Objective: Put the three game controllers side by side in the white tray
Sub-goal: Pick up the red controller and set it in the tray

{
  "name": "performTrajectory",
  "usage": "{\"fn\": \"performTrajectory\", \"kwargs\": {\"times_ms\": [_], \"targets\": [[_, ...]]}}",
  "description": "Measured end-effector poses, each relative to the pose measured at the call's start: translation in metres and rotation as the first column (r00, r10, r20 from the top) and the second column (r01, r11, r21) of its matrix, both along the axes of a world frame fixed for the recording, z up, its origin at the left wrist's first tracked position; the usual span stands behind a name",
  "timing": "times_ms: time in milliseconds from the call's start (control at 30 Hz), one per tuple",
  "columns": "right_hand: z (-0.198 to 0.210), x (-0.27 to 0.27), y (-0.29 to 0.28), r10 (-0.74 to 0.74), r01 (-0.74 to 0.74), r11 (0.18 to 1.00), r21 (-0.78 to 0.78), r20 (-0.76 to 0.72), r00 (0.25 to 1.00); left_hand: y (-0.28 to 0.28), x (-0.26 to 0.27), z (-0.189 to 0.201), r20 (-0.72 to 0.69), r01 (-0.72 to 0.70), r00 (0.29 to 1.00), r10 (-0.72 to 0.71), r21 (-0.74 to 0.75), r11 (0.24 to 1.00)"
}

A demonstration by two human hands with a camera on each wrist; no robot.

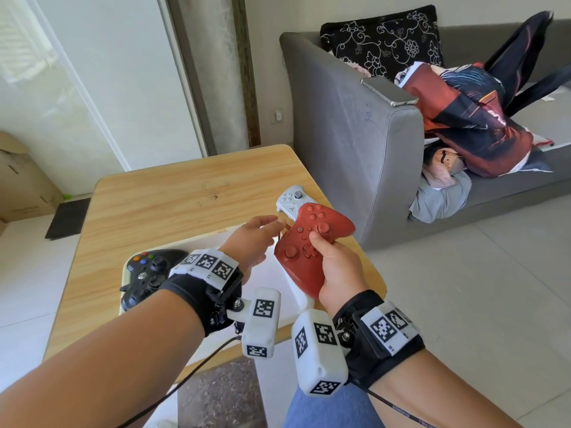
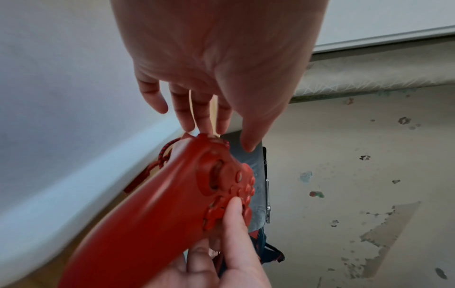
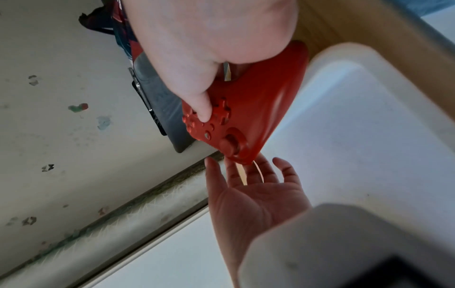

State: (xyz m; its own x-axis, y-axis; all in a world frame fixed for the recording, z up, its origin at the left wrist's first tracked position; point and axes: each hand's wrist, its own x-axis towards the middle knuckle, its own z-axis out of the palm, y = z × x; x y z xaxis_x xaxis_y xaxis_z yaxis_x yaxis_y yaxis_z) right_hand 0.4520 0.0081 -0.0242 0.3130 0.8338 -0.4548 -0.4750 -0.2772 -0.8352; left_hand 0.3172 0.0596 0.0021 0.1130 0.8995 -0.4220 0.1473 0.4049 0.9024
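Observation:
My right hand (image 1: 327, 261) grips a red controller (image 1: 312, 242) by one handle, thumb on its face, and holds it above the right part of the white tray (image 1: 268, 279). My left hand (image 1: 268, 223) is stretched out with straight fingers at the controller's far left edge, holding nothing. In the left wrist view the fingertips (image 2: 209, 124) sit just at the red controller (image 2: 152, 204), beside its red braided cord (image 2: 162, 155). A black controller (image 1: 148, 273) lies in the tray's left end. A white controller (image 1: 293, 199) lies on the table beyond the tray.
The wooden table (image 1: 173, 193) stands against a grey sofa (image 1: 355, 143) on the right, with a phone (image 1: 389, 91) on its armrest and cushions behind. A cardboard box (image 1: 21, 180) and a dark mat (image 1: 68, 217) are on the floor at the left.

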Motion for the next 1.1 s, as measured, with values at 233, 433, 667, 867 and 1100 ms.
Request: {"fn": "performTrajectory", "kwargs": {"times_ms": [233,433,667,867,1100], "targets": [[0.014,-0.035,0.007,0.142,-0.141,0.989,0.032,-0.051,0.988,0.0,-0.048,0.007,0.0,-0.028,1.0,0.028,-0.058,0.998],[0.028,-0.063,0.008,0.297,-0.289,0.955,0.073,-0.175,0.939,-0.009,-0.081,0.011,0.005,-0.042,0.999,0.042,-0.099,0.994],[0.032,-0.073,0.013,0.445,-0.437,0.895,0.087,-0.245,0.862,-0.017,-0.113,0.008,0.102,0.02,0.995,-0.006,-0.136,0.991],[0.021,-0.087,0.014,0.428,-0.436,0.9,-0.006,-0.176,0.886,-0.029,-0.117,0.01,0.115,-0.024,0.993,0.04,-0.145,0.989],[0.004,-0.093,0.021,0.48,-0.472,0.87,-0.144,0.025,0.877,-0.031,-0.119,0.002,0.147,-0.132,0.977,0.156,-0.162,0.978]]}}
